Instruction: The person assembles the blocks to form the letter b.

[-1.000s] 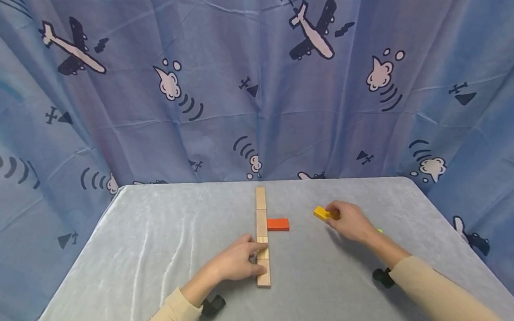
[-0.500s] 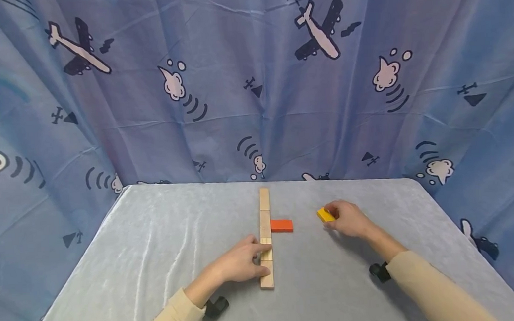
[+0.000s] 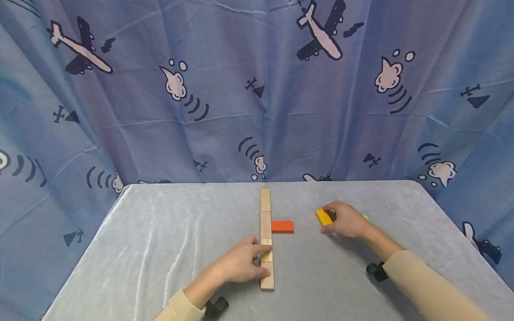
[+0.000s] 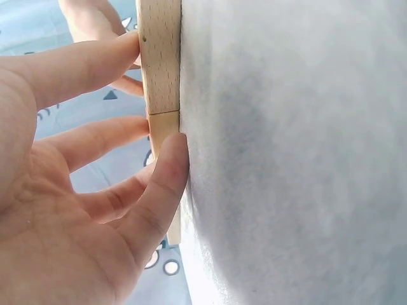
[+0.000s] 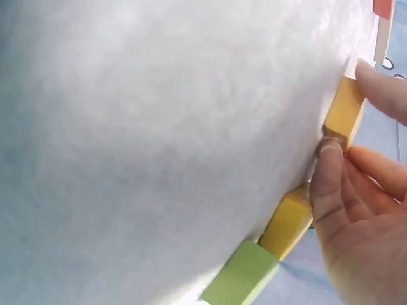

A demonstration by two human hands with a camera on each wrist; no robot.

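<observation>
"How many of each, from the left?"

"Two hands. The left hand, its fingers loosely extended, touches a row of four plain wooden blocks lying end to end. Just right of the row, one red-orange block lies crosswise. Farther right, the right hand pinches one yellow block. I can't tell whether that block meets the table. The right wrist view also shows a second yellow block and one green block just beside it, both near that hand."

"And the surface, the room?"

"Pale grey cloth on the tabletop, creased at the left; behind it, a blue curtain with an airplane-and-cloud print."

"Textures and shapes?"

"Two matte beige sleeves. Soft, napped cloth. The row shows bare wood grain; the coloured blocks are smooth, flat-sided and rectangular. The curtain hangs in shallow folds."
</observation>
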